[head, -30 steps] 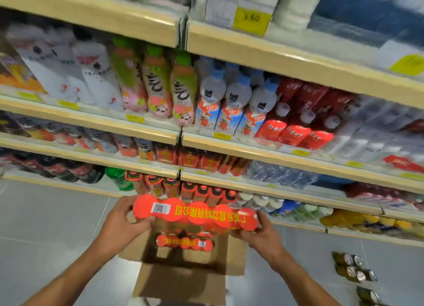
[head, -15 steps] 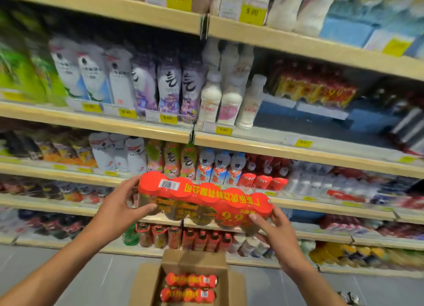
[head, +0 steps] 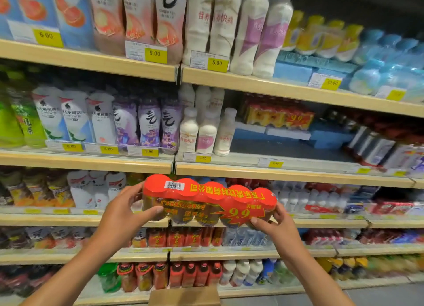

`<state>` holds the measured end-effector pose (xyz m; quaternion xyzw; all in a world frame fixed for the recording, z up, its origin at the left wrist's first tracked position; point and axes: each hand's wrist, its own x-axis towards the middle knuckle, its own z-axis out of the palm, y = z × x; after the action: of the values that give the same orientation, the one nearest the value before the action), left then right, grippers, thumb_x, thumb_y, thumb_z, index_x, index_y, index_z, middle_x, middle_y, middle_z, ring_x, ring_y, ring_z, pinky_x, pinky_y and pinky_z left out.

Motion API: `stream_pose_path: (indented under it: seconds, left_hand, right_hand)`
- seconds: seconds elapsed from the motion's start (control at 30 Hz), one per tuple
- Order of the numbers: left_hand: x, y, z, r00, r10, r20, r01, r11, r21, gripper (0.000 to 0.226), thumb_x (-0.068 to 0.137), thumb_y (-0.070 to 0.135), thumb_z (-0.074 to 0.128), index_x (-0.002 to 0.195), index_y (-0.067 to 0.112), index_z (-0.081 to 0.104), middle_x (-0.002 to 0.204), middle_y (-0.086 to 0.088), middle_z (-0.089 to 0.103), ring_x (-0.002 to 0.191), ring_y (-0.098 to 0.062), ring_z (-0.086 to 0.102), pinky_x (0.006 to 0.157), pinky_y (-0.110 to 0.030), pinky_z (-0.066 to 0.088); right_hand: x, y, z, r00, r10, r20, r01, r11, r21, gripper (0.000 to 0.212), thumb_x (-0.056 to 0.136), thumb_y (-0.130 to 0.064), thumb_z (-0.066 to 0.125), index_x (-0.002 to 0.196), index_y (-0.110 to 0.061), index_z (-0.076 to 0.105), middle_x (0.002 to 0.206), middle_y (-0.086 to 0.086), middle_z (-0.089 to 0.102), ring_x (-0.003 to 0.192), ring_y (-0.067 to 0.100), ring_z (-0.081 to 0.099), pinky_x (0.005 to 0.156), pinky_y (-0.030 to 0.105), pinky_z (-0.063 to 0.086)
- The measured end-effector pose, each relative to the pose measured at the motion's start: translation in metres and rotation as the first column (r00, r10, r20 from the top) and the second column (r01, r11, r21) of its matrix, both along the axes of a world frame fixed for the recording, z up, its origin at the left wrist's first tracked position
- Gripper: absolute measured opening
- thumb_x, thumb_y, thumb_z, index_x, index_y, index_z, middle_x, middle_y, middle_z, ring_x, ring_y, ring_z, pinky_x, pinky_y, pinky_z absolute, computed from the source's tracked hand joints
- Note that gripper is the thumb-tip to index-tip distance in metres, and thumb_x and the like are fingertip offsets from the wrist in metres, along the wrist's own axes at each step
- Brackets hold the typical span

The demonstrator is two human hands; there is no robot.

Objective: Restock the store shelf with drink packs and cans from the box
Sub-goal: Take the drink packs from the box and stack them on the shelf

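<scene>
Red drink pack [head: 210,200] lay crosswise, left hand [head: 119,216] and right hand [head: 278,227] gripping its ends — shelf gap [head: 286,148], probably its slot, up-right of fingers [head: 258,220] — right hand nearer.

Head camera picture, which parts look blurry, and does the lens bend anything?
In the head view the drink pack and the left hand and right hand holding it are fairly sharp; the blue packs at upper right and bottles at bottom left smear; shelf edges fan and bow slightly from the wide lens; the top right corner is dark.
</scene>
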<state>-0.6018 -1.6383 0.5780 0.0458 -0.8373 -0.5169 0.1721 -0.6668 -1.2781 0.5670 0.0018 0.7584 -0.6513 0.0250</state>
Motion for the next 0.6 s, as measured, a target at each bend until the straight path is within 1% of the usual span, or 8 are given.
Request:
stream_pose_path:
  seconds: [0.07, 0.13, 0.23, 0.3, 0.37, 0.43, 0.5, 0.6]
  left_hand:
    - [-0.012, 0.015, 0.008, 1.0, -0.002, -0.012, 0.002, 1.0, 0.0, 0.065, 0.075, 0.033, 0.083, 0.119, 0.06, 0.045, 0.123, 0.021, 0.055, 0.115, -0.007, 0.053, 0.1, -0.032, 0.043]
    - [-0.024, 0.031, 0.015, 1.0, -0.009, -0.029, 0.009, 1.0, 0.004, 0.062, 0.075, 0.035, 0.082, 0.113, 0.067, 0.044, 0.119, 0.029, 0.051, 0.114, -0.005, 0.051, 0.096, -0.029, 0.041]
    - [-0.046, 0.069, 0.03, 0.998, -0.021, -0.062, 0.022, 1.0, 0.01, 0.064, 0.076, 0.035, 0.081, 0.095, 0.083, 0.043, 0.121, 0.033, 0.047, 0.116, -0.005, 0.048, 0.101, -0.034, 0.042]
    - [-0.063, 0.09, 0.04, 0.997, -0.019, -0.069, 0.02, 1.0, 0.009, 0.069, 0.076, 0.034, 0.082, 0.091, 0.086, 0.04, 0.129, 0.024, 0.047, 0.121, -0.009, 0.046, 0.104, -0.038, 0.041]
    - [-0.087, 0.114, 0.05, 0.996, -0.025, -0.084, 0.026, 1.0, -0.001, 0.075, 0.076, 0.033, 0.083, 0.086, 0.09, 0.036, 0.12, 0.03, 0.046, 0.118, -0.006, 0.045, 0.099, -0.035, 0.042]
    - [-0.112, 0.134, 0.056, 0.995, -0.036, -0.098, 0.034, 0.999, -0.018, 0.064, 0.075, 0.034, 0.083, 0.093, 0.082, 0.044, 0.112, 0.035, 0.048, 0.115, -0.005, 0.049, 0.094, -0.031, 0.042]
    - [-0.137, 0.153, 0.065, 0.994, -0.028, -0.102, 0.026, 0.999, -0.02, 0.054, 0.075, 0.037, 0.083, 0.102, 0.068, 0.049, 0.112, 0.032, 0.052, 0.113, -0.004, 0.052, 0.092, -0.03, 0.043]
    - [-0.176, 0.177, 0.074, 0.994, -0.019, -0.107, 0.014, 0.999, -0.044, 0.052, 0.074, 0.042, 0.082, 0.116, 0.056, 0.053, 0.12, 0.025, 0.06, 0.115, -0.003, 0.056, 0.097, -0.033, 0.046]
  right_hand:
    - [-0.01, 0.014, 0.007, 1.0, -0.028, -0.007, 0.028, 0.999, -0.026, 0.057, 0.073, -0.01, 0.087, 0.121, -0.025, 0.06, 0.117, -0.003, 0.07, 0.103, 0.018, 0.071, 0.095, 0.047, 0.055]
    - [-0.021, 0.027, 0.015, 0.999, -0.05, -0.014, 0.05, 0.998, -0.028, 0.055, 0.073, -0.01, 0.086, 0.12, -0.023, 0.059, 0.12, -0.001, 0.069, 0.102, 0.016, 0.071, 0.095, 0.047, 0.056]
    - [-0.042, 0.059, 0.03, 0.995, -0.064, -0.076, 0.065, 0.998, 0.013, 0.052, 0.076, -0.014, 0.085, 0.12, -0.023, 0.06, 0.119, -0.005, 0.067, 0.094, -0.003, 0.069, 0.086, 0.033, 0.054]
    - [-0.059, 0.079, 0.038, 0.991, -0.081, -0.109, 0.084, 0.996, 0.031, 0.049, 0.076, -0.017, 0.085, 0.118, -0.025, 0.061, 0.115, -0.007, 0.068, 0.098, -0.004, 0.065, 0.092, 0.039, 0.054]
    - [-0.08, 0.104, 0.045, 0.986, -0.093, -0.137, 0.102, 0.993, 0.066, 0.05, 0.075, -0.021, 0.086, 0.118, -0.028, 0.063, 0.114, -0.01, 0.07, 0.106, -0.001, 0.062, 0.096, 0.042, 0.053]
    - [-0.104, 0.127, 0.052, 0.983, -0.076, -0.166, 0.094, 0.991, 0.1, 0.049, 0.075, -0.021, 0.086, 0.119, -0.03, 0.063, 0.111, -0.007, 0.071, 0.103, 0.009, 0.067, 0.09, 0.039, 0.057]
    - [-0.13, 0.149, 0.059, 0.98, -0.049, -0.195, 0.077, 0.987, 0.138, 0.049, 0.077, -0.019, 0.084, 0.12, -0.029, 0.062, 0.112, -0.003, 0.07, 0.096, 0.007, 0.07, 0.081, 0.033, 0.058]
    - [-0.169, 0.179, 0.068, 0.971, -0.024, -0.24, 0.069, 0.981, 0.18, 0.05, 0.077, -0.024, 0.084, 0.121, -0.03, 0.061, 0.114, -0.006, 0.07, 0.103, 0.006, 0.067, 0.085, 0.033, 0.056]
